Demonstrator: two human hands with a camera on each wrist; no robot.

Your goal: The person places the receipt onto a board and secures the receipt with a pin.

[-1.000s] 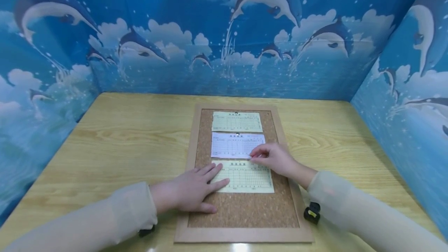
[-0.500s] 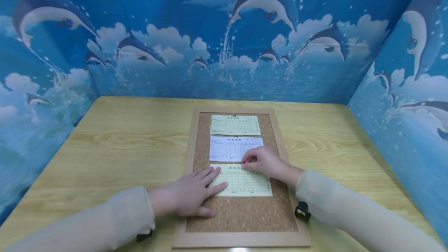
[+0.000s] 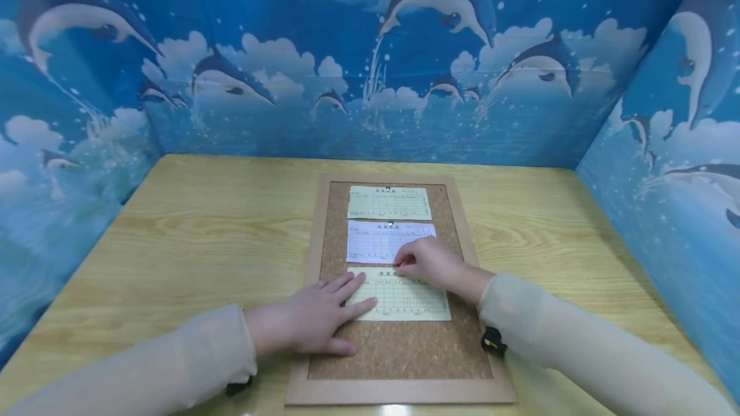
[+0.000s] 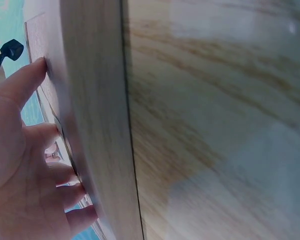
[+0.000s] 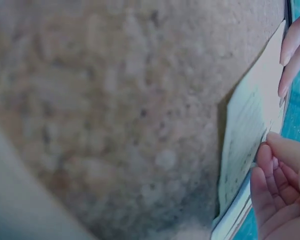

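Note:
A framed cork board point(image 3: 405, 352) lies on the table, bearing three printed paper slips in a column. My left hand point(image 3: 318, 320) rests with spread fingers on the left part of the lowest, yellow-green slip point(image 3: 413, 303). Thumb and index finger of my right hand point(image 3: 433, 264) pinch a small pushpin at that slip's top edge, mostly hidden by the fingertips. In the right wrist view the right hand point(image 5: 285, 185) is at the slip's edge point(image 5: 250, 110). Above lie a white slip point(image 3: 370, 242) and another yellow-green slip point(image 3: 387, 204), each with a pushpin at its top middle.
The wood-grain table point(image 3: 220, 223) stretches around the board. A blue dolphin-print curtain point(image 3: 324, 121) encloses the back and both sides. The board's wooden frame point(image 3: 405, 392) makes a raised edge, seen close in the left wrist view.
My right hand has moved left from the slip's upper right to the middle of its top edge, fingertips still pinched. My left hand has stayed in place.

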